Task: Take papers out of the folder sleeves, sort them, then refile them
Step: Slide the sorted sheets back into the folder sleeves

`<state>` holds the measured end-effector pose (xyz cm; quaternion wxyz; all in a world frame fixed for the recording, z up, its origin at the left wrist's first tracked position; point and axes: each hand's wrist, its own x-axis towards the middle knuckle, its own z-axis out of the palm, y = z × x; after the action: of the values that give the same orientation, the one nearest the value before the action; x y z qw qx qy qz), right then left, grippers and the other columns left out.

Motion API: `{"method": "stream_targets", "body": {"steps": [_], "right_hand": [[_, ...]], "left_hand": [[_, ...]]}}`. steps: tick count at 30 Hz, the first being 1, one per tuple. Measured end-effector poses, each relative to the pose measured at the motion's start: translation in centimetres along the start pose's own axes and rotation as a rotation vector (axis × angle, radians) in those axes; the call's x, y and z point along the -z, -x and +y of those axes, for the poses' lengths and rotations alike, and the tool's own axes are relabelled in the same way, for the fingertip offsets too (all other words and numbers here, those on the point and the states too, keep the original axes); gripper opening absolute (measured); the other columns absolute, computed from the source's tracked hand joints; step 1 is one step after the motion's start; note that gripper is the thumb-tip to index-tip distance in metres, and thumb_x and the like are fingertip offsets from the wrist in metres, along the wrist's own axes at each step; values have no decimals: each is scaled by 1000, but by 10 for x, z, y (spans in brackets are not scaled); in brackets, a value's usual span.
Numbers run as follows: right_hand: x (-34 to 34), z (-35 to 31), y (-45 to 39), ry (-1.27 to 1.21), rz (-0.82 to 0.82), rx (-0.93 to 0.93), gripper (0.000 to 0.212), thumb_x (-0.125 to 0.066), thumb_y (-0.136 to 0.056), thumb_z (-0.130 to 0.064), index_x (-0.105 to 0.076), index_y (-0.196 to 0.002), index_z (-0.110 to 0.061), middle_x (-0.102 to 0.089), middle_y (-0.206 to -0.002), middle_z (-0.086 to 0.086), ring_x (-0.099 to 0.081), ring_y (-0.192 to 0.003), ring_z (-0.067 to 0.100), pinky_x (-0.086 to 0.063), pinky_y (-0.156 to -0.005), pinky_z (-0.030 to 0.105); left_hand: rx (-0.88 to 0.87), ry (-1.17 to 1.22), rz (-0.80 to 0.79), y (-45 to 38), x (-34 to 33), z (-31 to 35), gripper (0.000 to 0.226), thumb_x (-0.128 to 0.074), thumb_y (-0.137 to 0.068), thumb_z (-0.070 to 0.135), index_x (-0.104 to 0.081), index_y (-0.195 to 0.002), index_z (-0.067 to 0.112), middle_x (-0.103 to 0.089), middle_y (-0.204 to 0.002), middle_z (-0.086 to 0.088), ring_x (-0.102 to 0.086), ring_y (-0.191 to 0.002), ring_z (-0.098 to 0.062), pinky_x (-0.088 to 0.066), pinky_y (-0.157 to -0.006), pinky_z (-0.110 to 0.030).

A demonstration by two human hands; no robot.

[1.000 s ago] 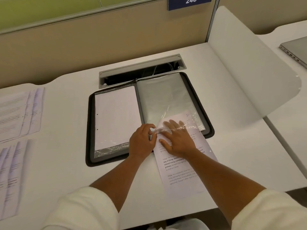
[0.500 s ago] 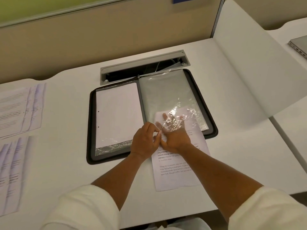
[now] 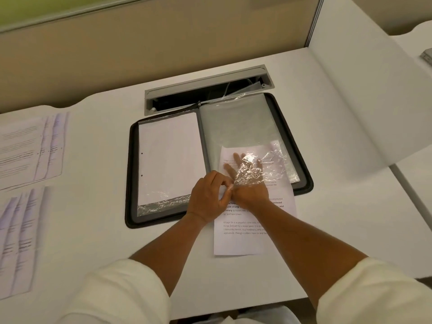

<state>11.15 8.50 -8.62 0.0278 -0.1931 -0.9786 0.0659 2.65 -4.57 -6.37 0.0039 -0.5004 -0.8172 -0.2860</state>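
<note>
A black folder (image 3: 131, 174) lies open on the white desk. Its left sleeve holds a blank white sheet (image 3: 170, 155). The clear right sleeve (image 3: 236, 122) is crinkled at its near edge. A printed paper (image 3: 247, 239) lies half inside that sleeve, its lower half out on the desk. My right hand (image 3: 250, 183) is flat on the paper, its fingers under the plastic. My left hand (image 3: 210, 197) pinches the sleeve's open edge next to it.
Two fanned stacks of printed papers lie at the left, one stack (image 3: 30, 148) farther and one stack (image 3: 18, 239) nearer. A grey cable slot (image 3: 205, 83) is behind the folder. A white divider panel (image 3: 364, 90) stands to the right.
The printed paper and my right hand have slid farther into the right sleeve, fingers now under the plastic. My left hand stays on the sleeve's edge.
</note>
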Motion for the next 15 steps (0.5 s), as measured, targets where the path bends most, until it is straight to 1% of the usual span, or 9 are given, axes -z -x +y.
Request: {"method": "stream_targets", "body": {"steps": [1, 3, 5, 6, 8, 11, 12, 13, 15], "right_hand": [[4, 0, -4, -41, -51, 48, 58, -29, -99, -53, -22, -151, -31, -15, -163, 9, -16, -150, 31, -19, -116, 60], [10, 0, -7, -87, -259, 77, 58, -21, -99, -56, -23, -153, -36, -14, -165, 4, -8, -152, 28, -15, -120, 55], [5, 2, -8, -52, -169, 192, 67, -13, -92, -64, -25, -153, -40, -3, -166, 4, 9, -152, 28, 0, -119, 61], [4, 3, -8, -23, -134, 236, 68, -14, -91, -66, -26, -153, -41, -1, -166, 6, 11, -152, 29, 6, -117, 64], [-2, 9, -12, 3, -123, 255, 70, -19, -90, -67, -25, -154, -39, -2, -166, 9, 8, -152, 31, 6, -115, 67], [11, 9, -17, 121, -265, 116, 89, 0, -77, -80, -5, -156, -39, 18, -164, 10, 24, -148, 31, 7, -113, 68], [11, 10, -18, 143, -274, 67, 91, 5, -76, -80, -2, -156, -37, 19, -163, 10, 24, -148, 31, 8, -113, 67], [10, 12, -15, 129, -271, 23, 90, 3, -79, -79, -7, -156, -34, 12, -165, 11, 17, -150, 31, 6, -114, 66], [10, 12, -5, 45, -230, -71, 80, -17, -89, -71, -38, -150, -25, -28, -159, 16, -22, -148, 33, -12, -117, 60]], "left_hand": [[-5, 4, 0, 0, 1, 0, 13, -63, -93, 29, -53, -90, 21, -54, -87, 6, -48, -71, -11, -44, -61, -24], [-20, 15, -3, -1, 2, 0, 14, -59, -94, 30, -52, -88, 19, -52, -87, 7, -47, -70, -12, -43, -61, -26], [-25, 25, -11, -1, 2, -1, 15, -57, -94, 31, -52, -88, 18, -52, -87, 7, -46, -70, -13, -43, -62, -29], [-26, 29, -13, -2, 2, -1, 15, -57, -94, 31, -52, -88, 18, -52, -87, 7, -47, -70, -13, -44, -62, -30], [-27, 35, -18, -1, 2, -1, 13, -59, -94, 30, -54, -90, 18, -53, -89, 7, -48, -71, -13, -44, -63, -29], [-4, 33, -24, 0, 1, 1, 14, -62, -93, 30, -54, -90, 19, -53, -87, 6, -49, -72, -12, -44, -63, -25], [4, 29, -27, -1, 1, 1, 15, -62, -94, 31, -55, -89, 19, -53, -88, 6, -49, -72, -12, -44, -64, -25], [9, 26, -29, -1, 0, 2, 16, -61, -95, 33, -55, -90, 19, -54, -88, 6, -50, -73, -12, -44, -64, -24], [13, 25, -33, -1, -1, 2, 15, -61, -94, 33, -55, -90, 19, -54, -89, 7, -50, -73, -11, -44, -64, -23]]}}
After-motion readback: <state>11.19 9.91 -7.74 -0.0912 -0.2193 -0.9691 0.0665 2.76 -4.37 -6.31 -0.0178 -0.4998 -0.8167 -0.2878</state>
